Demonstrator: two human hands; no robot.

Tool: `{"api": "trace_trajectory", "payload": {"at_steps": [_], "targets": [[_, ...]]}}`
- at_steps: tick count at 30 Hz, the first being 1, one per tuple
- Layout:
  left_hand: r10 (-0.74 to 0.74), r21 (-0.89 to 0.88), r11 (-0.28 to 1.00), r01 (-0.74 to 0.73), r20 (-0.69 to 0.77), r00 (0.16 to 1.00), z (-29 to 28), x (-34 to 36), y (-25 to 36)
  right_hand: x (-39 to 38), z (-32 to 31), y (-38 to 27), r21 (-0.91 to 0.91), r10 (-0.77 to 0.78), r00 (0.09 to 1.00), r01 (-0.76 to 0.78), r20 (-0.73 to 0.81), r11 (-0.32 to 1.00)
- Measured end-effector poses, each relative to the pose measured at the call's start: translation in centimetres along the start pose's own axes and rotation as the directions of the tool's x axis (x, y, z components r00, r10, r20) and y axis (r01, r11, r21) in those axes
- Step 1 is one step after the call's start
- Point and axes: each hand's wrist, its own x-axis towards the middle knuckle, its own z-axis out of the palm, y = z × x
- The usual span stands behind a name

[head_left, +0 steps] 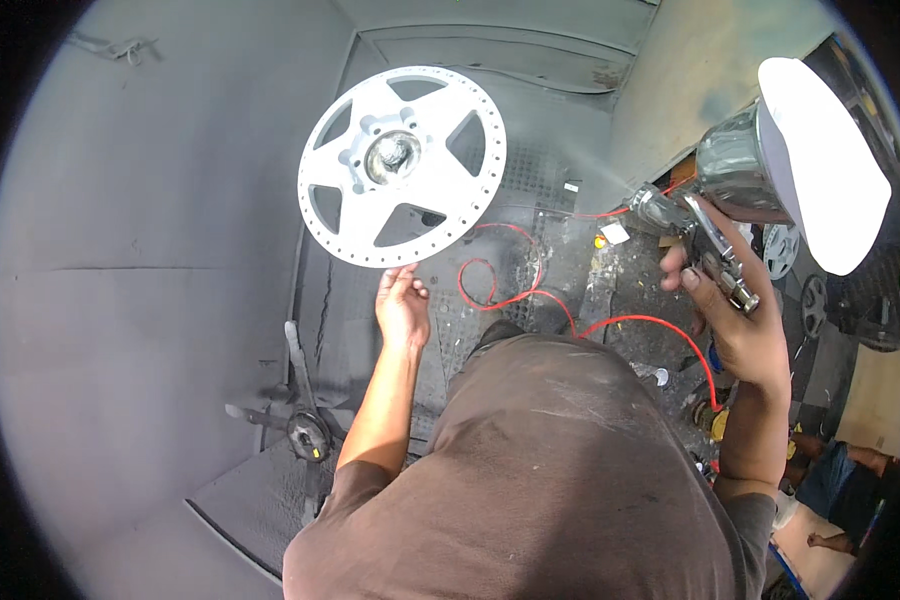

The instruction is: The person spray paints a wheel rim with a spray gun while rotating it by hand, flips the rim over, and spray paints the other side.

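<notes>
A white five-spoke wheel (428, 226) faces up in front of me, small holes all around its rim and a bare metal hub in its middle. My left hand (403, 312) is closed at the near edge of the rim, fingertips pinched against it. At the right, my right hand (748, 335) grips a metal spray gun (658, 209), fingers wrapped around its handle and trigger area. On the gun sits a metal cup (727, 165) with a large white sheet-like cover (825, 165). A faint mist trails from the nozzle toward the wheel. What supports the wheel is hidden.
A red hose (645, 318) loops over the paint-spattered floor. Grey walls (150, 330) stand at the left, with a dark metal stand (308, 435) near them. More wheels (781, 250) are at the right; another person (838, 490) is at the lower right.
</notes>
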Motion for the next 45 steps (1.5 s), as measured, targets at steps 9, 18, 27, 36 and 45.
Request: {"api": "trace_trajectory", "payload": {"at_steps": [9, 18, 27, 36, 45], "targets": [[0.074, -0.163, 0.979, -0.121, -0.266, 0.961, -0.9, -0.6, 1.9, -3.8, 0.9, -0.6, 0.223, 0.124, 0.98, -0.157, 0.157, 0.962], [-0.147, -0.063, 0.985, 0.16, 0.17, 0.974, 4.8, -3.3, -2.9, -3.2, 2.2, -0.5, 0.148, 0.107, 0.987, -0.125, 0.122, 0.981], [-0.152, -0.131, 0.975, 0.181, 0.2, 0.968, 3.1, -3.3, -1.5, -4.1, 2.5, -2.0, 0.206, 0.152, 0.913, -0.243, 0.378, 0.948], [-0.097, -0.01, 0.995, 0.097, 0.058, 0.994, -2.7, -1.3, 1.6, -3.1, 3.5, -0.2, 0.117, 0.056, 0.998, -0.054, -0.016, 0.992], [0.037, -0.066, 0.996, -0.052, -0.206, 0.978, -7.5, 0.5, 6.5, -6.5, 4.6, -1.2, 0.13, 0.121, 0.991, -0.127, 0.05, 0.983]]}}
